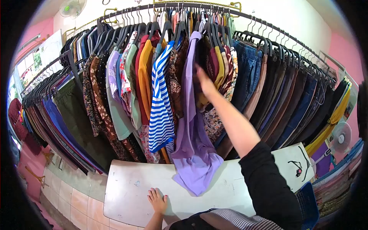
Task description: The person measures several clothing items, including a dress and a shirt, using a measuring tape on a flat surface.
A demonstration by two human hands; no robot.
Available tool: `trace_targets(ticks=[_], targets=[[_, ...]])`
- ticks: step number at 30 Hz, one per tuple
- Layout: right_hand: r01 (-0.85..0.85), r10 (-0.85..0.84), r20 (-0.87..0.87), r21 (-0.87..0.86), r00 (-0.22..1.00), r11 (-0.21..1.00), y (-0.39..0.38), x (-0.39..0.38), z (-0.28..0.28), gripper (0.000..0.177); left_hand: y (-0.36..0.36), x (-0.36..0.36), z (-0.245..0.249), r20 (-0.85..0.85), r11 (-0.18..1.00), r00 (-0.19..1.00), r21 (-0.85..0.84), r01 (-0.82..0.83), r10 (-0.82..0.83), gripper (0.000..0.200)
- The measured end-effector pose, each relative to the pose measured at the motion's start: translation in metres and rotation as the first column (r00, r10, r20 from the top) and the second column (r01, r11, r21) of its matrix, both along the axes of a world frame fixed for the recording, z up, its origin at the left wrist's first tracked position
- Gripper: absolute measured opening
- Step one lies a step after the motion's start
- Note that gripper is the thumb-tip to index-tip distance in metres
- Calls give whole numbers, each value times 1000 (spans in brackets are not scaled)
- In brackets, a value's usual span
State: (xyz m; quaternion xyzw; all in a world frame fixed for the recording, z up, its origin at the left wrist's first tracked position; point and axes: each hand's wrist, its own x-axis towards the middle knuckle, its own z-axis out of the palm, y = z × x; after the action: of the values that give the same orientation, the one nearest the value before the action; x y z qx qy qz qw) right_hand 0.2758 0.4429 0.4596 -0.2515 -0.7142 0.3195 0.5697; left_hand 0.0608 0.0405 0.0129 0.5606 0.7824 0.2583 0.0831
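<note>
Garment, purple (197,163), long, hangs from the dark rail (268,25) about mid-rack; lower end drapes over the far edge of the white table (126,195) and lies in folds on its surface, near the middle of that edge, tip pointing toward the person. Right hand (203,81) raised at the upper part of the purple garment, on its right side, arm stretched across the surface from the near edge, black sleeve (264,176) at the elbow; fingers partly hidden among the cloth, hand a bit blurred, can't tell whether it grips or only touches. Left hand (158,201) palm down on the surface, fingers spread, holding nothing, toward the near edge and left of the purple garment's hem, apart from it. Just left of the purple garment: brown patterned garment (175,76), then blue-and-white striped top (161,103), hem about at the far edge. Right of it: mustard garment (220,69), floral cloth (214,124) lower down, then jeans (249,73) and a row of dark trousers (291,96). At the surface's far right corner, black cord (304,163) and a small black-and-red item (298,171), too small to identify. Blue basket (306,199) by the right edge. White fan (341,138) beyond the far right corner.
</note>
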Motion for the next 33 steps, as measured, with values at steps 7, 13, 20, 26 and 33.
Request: trace_targets(ticks=[7, 13, 20, 26, 33], targets=[[527, -223, 869, -51, 442, 848, -111, 47, -379, 69, -3, 7, 13, -54, 999, 998, 25, -25, 26, 67], [562, 146, 975, -215, 165, 799, -124, 27, -433, 51, -4, 6, 23, -28, 999, 999, -23, -27, 27, 70], [573, -561, 334, 74, 757, 817, -40, -19, -411, 32, -2, 10, 11, -32, 999, 999, 34, -42, 43, 69], [-18, 260, 965, -261, -41, 965, -54, -10, -345, 29, -3, 10, 24, -58, 1000, 998, 9, -30, 31, 67], [405, -543, 289, 421, 788, 811, -159, -2, -13, 7, -9, 12, 36, -67, 999, 998, -43, 15, -17, 65]])
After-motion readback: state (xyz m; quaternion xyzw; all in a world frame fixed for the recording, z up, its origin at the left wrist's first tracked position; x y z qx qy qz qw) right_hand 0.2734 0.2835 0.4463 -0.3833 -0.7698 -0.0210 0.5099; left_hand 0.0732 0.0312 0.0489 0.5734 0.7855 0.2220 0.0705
